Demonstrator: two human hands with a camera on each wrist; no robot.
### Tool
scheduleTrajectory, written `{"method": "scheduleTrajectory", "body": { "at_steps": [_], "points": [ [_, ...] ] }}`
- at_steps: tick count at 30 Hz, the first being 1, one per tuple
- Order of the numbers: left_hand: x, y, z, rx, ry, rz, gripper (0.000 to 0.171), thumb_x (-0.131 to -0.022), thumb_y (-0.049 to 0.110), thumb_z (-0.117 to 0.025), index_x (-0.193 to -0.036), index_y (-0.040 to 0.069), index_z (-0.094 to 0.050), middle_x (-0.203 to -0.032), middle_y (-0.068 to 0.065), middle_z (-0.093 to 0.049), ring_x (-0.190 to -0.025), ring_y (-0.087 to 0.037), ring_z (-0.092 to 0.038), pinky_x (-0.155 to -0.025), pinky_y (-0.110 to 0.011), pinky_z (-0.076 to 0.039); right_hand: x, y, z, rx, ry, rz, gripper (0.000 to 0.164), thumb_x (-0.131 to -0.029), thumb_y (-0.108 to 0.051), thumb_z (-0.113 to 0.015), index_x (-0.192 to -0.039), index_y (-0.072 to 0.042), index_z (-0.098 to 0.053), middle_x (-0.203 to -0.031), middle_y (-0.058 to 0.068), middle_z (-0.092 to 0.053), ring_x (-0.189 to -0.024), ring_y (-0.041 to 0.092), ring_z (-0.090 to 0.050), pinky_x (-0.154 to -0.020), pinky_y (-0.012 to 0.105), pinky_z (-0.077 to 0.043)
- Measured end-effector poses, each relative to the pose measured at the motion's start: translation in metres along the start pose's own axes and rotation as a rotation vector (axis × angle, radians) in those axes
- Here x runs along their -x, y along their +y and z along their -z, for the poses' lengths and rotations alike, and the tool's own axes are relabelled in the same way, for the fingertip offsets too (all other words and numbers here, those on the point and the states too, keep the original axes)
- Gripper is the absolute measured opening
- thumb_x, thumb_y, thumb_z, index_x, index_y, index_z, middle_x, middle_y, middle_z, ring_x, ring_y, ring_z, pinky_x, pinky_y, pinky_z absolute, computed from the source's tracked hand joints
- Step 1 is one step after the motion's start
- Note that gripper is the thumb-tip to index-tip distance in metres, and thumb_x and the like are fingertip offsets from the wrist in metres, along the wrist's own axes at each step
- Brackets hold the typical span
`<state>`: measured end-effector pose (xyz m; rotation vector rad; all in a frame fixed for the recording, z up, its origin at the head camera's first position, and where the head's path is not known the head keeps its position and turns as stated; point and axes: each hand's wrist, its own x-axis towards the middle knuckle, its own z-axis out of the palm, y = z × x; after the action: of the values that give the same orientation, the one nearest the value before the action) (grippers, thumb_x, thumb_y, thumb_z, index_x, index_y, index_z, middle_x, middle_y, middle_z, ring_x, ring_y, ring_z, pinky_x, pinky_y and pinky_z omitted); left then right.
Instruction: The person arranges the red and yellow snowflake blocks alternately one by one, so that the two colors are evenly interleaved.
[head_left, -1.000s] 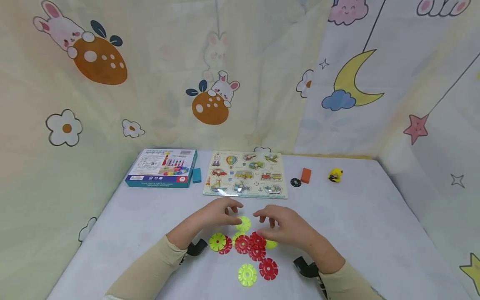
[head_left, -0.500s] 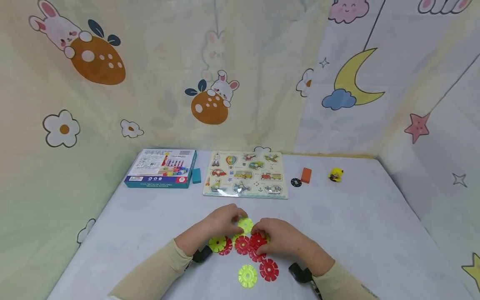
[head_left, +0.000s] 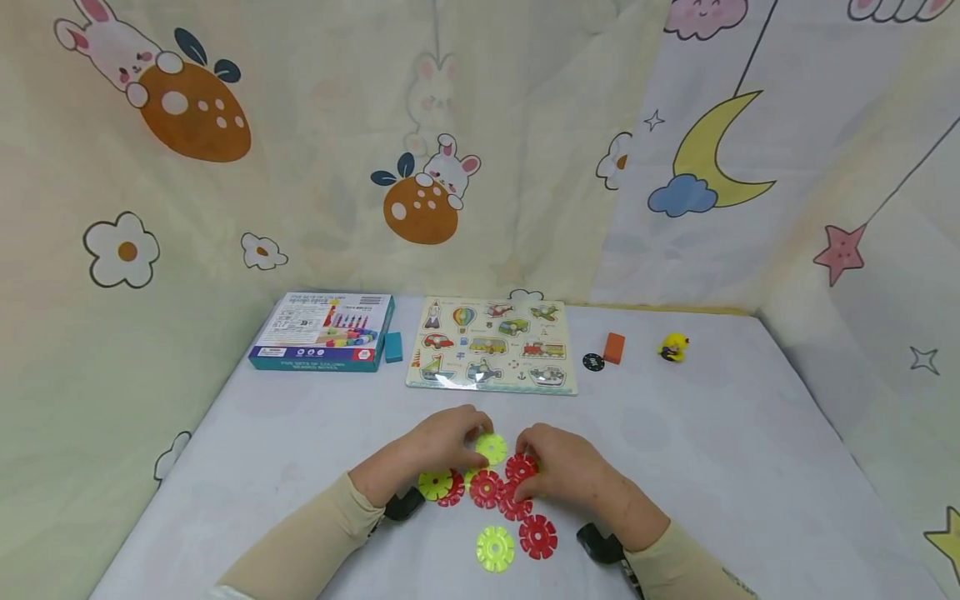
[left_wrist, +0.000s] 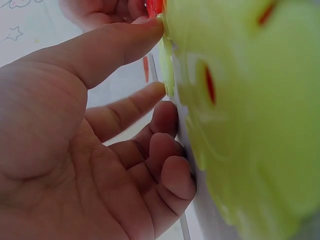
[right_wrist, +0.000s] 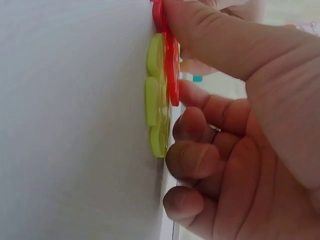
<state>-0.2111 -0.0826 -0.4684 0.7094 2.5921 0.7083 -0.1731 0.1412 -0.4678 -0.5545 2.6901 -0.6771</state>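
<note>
Notched plastic building discs, red and yellow-green, lie in a loose cluster on the white table. My left hand [head_left: 444,442] pinches a yellow-green disc [head_left: 492,448] at the cluster's far side, thumb and index finger at its edge. Opposite it, my right hand [head_left: 568,468] holds a red disc [head_left: 521,468] by its edges between thumb and index finger. In the right wrist view, that red disc [right_wrist: 174,75] overlaps a yellow-green disc [right_wrist: 154,100] beneath. Another yellow-green disc [left_wrist: 245,125] looms close in the left wrist view. The remaining fingers of both hands curl loosely near the tabletop.
Nearer me lie a yellow-green disc [head_left: 495,549] and a red disc [head_left: 537,537]. Along the back stand a boxed set [head_left: 322,332], a teal block [head_left: 393,347], a vehicle picture board [head_left: 491,346], a black round piece [head_left: 593,362], an orange block [head_left: 613,348] and a yellow duck figure [head_left: 673,347].
Both hands have come down from above the cluster onto the discs. The right hand has taken hold of a red disc and shifted it slightly away and rightward; the left fingers have closed around a yellow-green one.
</note>
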Motion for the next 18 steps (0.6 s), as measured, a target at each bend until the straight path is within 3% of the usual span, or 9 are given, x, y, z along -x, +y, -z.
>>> {"method": "scheduleTrajectory", "body": {
  "at_steps": [6,12,18],
  "points": [
    [0.0003,0.0012,-0.0005,0.027,-0.025,-0.006,0.027,-0.075,0.035,-0.079,-0.091,0.023,-0.061,-0.084,0.007,-0.054,-0.076,-0.011,-0.050,-0.066,-0.027,-0.044,-0.0002,0.0008,0.0008,0.009,0.011,-0.007,0.060,-0.057,-0.059,-0.080,-0.097,-0.021,-0.058,-0.080,-0.009,-0.051,-0.071,0.011,-0.049,-0.061,0.027,-0.043],
    [0.0014,0.0013,-0.0035,0.006,-0.008,-0.055,0.035,-0.076,0.036,-0.077,-0.105,0.026,-0.060,-0.090,0.009,-0.052,-0.080,-0.010,-0.049,-0.068,-0.027,-0.044,0.0000,-0.0004,0.0005,0.008,-0.004,-0.007,0.060,-0.057,-0.060,-0.080,-0.098,-0.022,-0.058,-0.081,-0.010,-0.052,-0.074,0.010,-0.049,-0.063,0.026,-0.044],
    [0.0012,0.0015,-0.0085,-0.086,0.003,-0.089,0.034,-0.075,0.046,-0.075,-0.104,0.032,-0.063,-0.090,0.011,-0.051,-0.078,-0.008,-0.048,-0.065,-0.025,-0.043,0.0011,-0.0006,0.0016,0.016,-0.008,0.014,0.061,-0.059,-0.059,-0.080,-0.102,-0.020,-0.060,-0.084,-0.011,-0.053,-0.075,0.010,-0.049,-0.065,0.027,-0.044]
  ]
}}
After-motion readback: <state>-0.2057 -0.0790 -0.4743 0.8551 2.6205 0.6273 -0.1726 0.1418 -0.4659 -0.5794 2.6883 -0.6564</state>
